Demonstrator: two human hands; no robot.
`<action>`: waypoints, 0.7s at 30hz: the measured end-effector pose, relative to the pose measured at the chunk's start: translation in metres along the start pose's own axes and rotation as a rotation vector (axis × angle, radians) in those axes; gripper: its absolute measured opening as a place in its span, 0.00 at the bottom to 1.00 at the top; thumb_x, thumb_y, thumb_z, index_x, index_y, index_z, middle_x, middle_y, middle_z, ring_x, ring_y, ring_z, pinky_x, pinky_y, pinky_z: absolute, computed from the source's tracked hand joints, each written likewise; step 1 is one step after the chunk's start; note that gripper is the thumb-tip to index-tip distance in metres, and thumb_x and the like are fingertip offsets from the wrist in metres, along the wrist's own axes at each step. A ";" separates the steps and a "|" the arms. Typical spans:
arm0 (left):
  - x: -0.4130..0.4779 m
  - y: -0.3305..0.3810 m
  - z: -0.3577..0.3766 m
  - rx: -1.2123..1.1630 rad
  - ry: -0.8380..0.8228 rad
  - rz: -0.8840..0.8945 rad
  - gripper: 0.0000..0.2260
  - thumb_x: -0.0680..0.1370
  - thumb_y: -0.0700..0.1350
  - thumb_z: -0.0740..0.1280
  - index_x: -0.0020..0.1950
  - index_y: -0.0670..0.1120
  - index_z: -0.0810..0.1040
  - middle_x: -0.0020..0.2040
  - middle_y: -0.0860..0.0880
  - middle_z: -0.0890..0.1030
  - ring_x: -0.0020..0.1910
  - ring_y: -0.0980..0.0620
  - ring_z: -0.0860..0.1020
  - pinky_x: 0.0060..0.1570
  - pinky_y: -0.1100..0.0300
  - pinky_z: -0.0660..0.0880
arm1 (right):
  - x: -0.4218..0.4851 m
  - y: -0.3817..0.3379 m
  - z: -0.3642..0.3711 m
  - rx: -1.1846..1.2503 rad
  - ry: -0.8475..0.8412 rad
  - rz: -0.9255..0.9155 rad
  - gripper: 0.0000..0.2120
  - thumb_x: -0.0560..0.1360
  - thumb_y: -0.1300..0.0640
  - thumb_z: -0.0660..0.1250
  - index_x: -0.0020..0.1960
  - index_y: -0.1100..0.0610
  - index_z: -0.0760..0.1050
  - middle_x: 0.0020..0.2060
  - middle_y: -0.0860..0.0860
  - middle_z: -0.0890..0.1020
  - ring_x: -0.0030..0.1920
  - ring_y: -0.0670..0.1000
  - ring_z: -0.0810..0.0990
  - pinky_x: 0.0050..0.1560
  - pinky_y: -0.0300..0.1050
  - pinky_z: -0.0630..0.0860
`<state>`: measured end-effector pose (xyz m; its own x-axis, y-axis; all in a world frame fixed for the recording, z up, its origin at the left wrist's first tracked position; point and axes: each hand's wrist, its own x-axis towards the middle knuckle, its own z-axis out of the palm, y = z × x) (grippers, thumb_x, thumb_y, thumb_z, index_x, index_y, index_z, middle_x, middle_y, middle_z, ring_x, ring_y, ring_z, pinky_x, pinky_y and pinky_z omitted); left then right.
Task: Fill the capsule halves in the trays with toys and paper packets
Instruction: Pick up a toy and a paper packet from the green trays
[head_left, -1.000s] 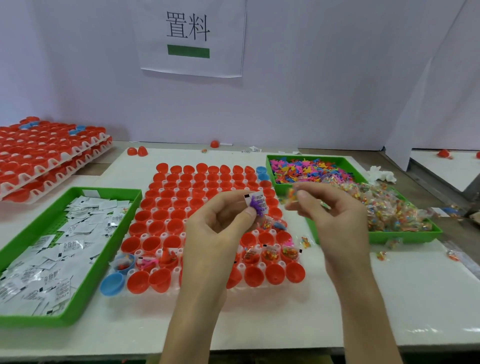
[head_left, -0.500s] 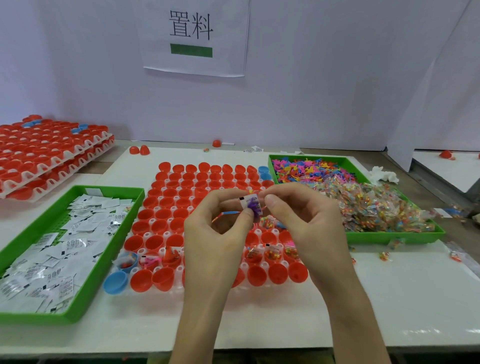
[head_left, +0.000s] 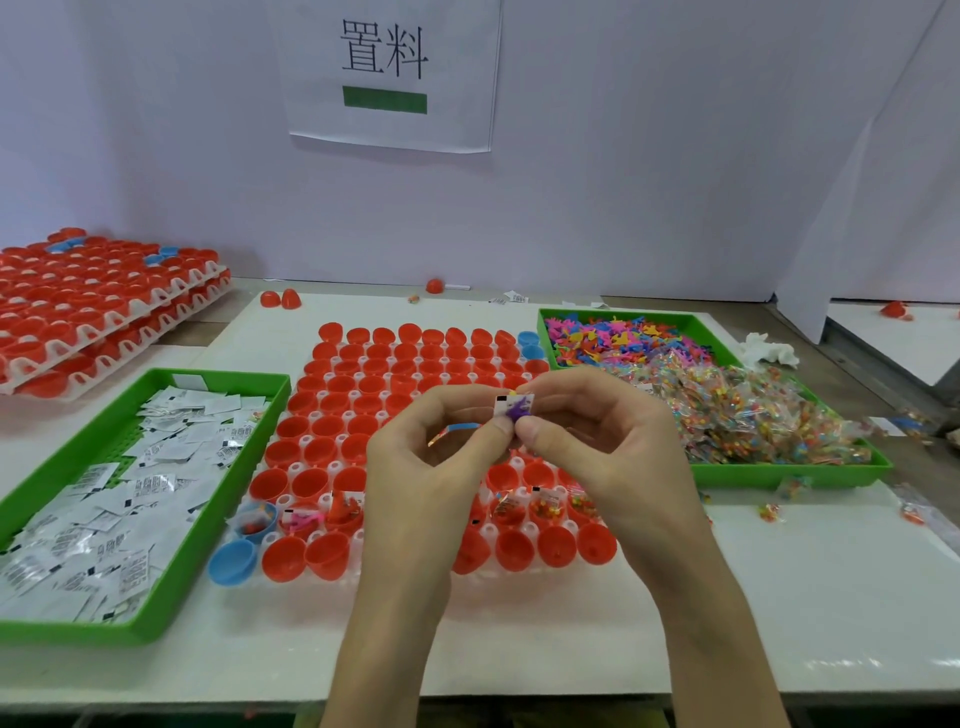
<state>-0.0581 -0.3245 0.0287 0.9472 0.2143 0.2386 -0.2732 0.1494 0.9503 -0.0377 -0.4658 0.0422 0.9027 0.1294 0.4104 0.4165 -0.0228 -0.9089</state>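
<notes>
A white tray (head_left: 283, 501) of red capsule halves (head_left: 371, 387) lies on the table in front of me. Several halves in its near rows hold toys and packets. My left hand (head_left: 436, 462) and my right hand (head_left: 597, 441) meet above the tray and together pinch a small white paper packet (head_left: 506, 401) with a purple toy (head_left: 517, 412) pressed against it. A bag of small coloured bits (head_left: 454, 430) is tucked in my left palm. The tray's near middle is hidden behind my hands.
Left of the capsule tray, a green tray (head_left: 234, 483) holds white paper packets (head_left: 130, 493). A green tray (head_left: 779, 475) at right holds coloured toys (head_left: 618, 340) and clear bags of beads (head_left: 753, 415). Stacked trays of red halves (head_left: 93, 306) sit far left. A blue half (head_left: 234, 561) lies loose.
My right hand came in from the right and joined my left hand at the packet and purple toy; both hands now pinch them together.
</notes>
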 end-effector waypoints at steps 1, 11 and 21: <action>0.000 0.000 0.000 -0.023 -0.009 -0.017 0.04 0.73 0.41 0.74 0.46 0.48 0.86 0.42 0.48 0.86 0.42 0.51 0.85 0.43 0.63 0.81 | 0.000 0.000 -0.001 0.009 -0.009 0.006 0.10 0.72 0.69 0.74 0.48 0.55 0.82 0.41 0.50 0.87 0.45 0.50 0.86 0.48 0.39 0.81; 0.002 0.004 -0.006 -0.209 -0.118 -0.106 0.13 0.64 0.49 0.79 0.47 0.50 0.88 0.45 0.47 0.87 0.45 0.51 0.85 0.46 0.64 0.80 | -0.001 0.000 0.003 0.111 0.048 0.016 0.08 0.71 0.71 0.73 0.46 0.60 0.82 0.39 0.53 0.86 0.42 0.50 0.86 0.44 0.38 0.80; 0.002 0.008 -0.015 0.016 0.012 0.041 0.08 0.66 0.53 0.74 0.43 0.56 0.88 0.41 0.51 0.87 0.44 0.53 0.85 0.43 0.67 0.79 | 0.003 -0.006 0.007 -0.096 -0.040 -0.029 0.13 0.71 0.68 0.76 0.51 0.55 0.82 0.44 0.48 0.86 0.47 0.48 0.85 0.48 0.39 0.81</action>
<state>-0.0609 -0.3086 0.0341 0.9331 0.2317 0.2752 -0.3090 0.1245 0.9429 -0.0380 -0.4578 0.0488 0.8859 0.1708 0.4313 0.4525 -0.1130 -0.8846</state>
